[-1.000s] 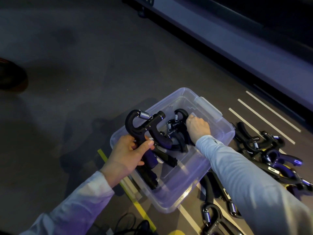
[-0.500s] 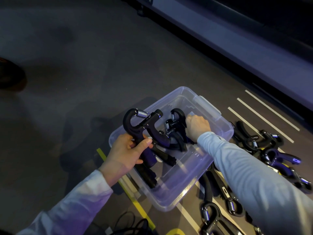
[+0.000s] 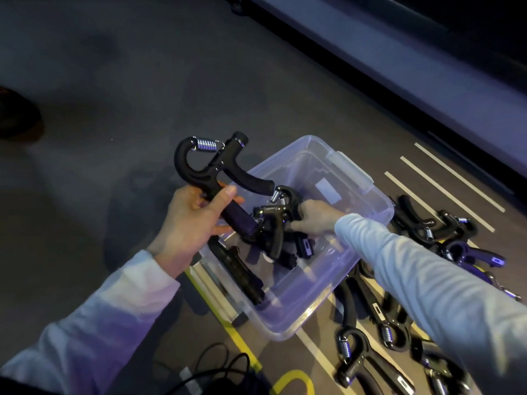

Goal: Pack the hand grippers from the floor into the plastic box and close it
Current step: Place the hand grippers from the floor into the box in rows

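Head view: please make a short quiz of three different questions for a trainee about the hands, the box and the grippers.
1. True or false: the left hand holds a hand gripper above the near-left edge of the box.
2. Where is the right hand? A) on the floor B) inside the box, on the grippers there C) on a lid
3. Fill in: more loose grippers lie on the floor to the ____ of the box.

Key: 1 true; 2 B; 3 right
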`<state>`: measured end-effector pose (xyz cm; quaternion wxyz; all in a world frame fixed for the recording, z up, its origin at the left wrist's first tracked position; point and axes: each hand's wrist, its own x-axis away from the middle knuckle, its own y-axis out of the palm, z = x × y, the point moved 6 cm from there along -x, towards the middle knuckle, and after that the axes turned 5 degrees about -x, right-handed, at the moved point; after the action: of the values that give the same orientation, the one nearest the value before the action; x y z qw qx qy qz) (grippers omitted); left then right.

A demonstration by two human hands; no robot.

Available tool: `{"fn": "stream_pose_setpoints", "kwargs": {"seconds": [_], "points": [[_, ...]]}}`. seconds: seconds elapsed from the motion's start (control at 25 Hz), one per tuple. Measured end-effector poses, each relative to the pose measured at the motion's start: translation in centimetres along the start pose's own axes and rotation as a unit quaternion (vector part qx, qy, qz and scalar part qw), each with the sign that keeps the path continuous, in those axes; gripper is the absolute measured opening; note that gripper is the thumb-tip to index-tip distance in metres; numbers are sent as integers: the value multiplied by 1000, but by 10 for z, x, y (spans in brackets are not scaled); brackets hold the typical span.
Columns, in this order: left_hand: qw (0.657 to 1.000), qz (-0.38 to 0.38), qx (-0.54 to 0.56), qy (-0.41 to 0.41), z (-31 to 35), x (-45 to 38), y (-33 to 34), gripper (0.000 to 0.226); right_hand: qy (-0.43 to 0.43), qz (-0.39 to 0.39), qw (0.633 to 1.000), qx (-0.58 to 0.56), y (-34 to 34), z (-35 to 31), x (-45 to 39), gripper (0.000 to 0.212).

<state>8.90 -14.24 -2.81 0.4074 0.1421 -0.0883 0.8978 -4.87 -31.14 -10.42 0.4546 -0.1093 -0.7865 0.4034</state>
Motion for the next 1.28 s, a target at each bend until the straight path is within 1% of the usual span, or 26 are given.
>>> {"fn": "stream_pose_setpoints", "kwargs": {"seconds": [0.08,0.12,0.16,0.24,0.28,0.32,0.4,0.44,0.48,0.52,0.56,0.6,0.64,0.68,0.72,0.76,0.8,0.92,1.0,1.16,1.28], "points": [[1000,8,12,6,5,1,-3,5,-5,-54,998,-29,22,-11,-3,26],[1000,14,17,11,8,1,-4,5,-11,-85,994,-67,33,-18,-2,22],[999,20,23,15,10,0,-6,6,-7,-119,984,-129,44,-27,2,18],[999,30,33,17,14,0,-10,12,25,-178,952,-248,65,-42,12,8],[999,30,35,18,16,-1,-11,15,38,-198,936,-289,74,-48,15,14],[999,27,34,19,17,0,-10,17,47,-219,923,-314,83,-54,15,17],[999,18,27,20,16,1,-8,19,50,-237,908,-342,95,-59,9,13],[999,14,26,19,15,2,-7,19,45,-246,907,-338,99,-61,6,13],[999,10,26,17,14,2,-6,20,38,-236,916,-321,100,-63,5,16],[1000,8,26,16,14,2,-5,20,23,-217,926,-308,100,-63,3,14],[1000,6,23,15,13,2,-5,20,15,-197,934,-299,98,-65,5,7],[1000,4,20,15,13,1,-5,19,16,-177,940,-291,100,-64,6,13],[1000,1,18,14,13,2,-4,18,17,-142,949,-281,99,-65,6,15],[1000,-2,16,15,12,2,-4,17,19,-103,960,-259,98,-65,6,6],[1000,-3,14,17,13,2,-3,18,15,-67,972,-227,98,-65,3,14],[1000,-2,12,18,12,3,-3,20,15,-56,978,-202,100,-64,-1,27],[1000,-2,12,18,12,4,-3,22,11,-48,985,-164,103,-66,-3,35],[1000,-6,13,20,13,5,0,18,1,-24,994,-107,105,-71,-6,41],[1000,-13,12,21,13,7,2,15,-2,-29,995,-91,103,-72,-6,39],[1000,-19,11,21,14,9,6,19,-9,-96,992,-78,96,-70,1,31],[1000,-17,9,20,13,8,4,15,0,-110,992,-64,99,-66,-2,24]]}}
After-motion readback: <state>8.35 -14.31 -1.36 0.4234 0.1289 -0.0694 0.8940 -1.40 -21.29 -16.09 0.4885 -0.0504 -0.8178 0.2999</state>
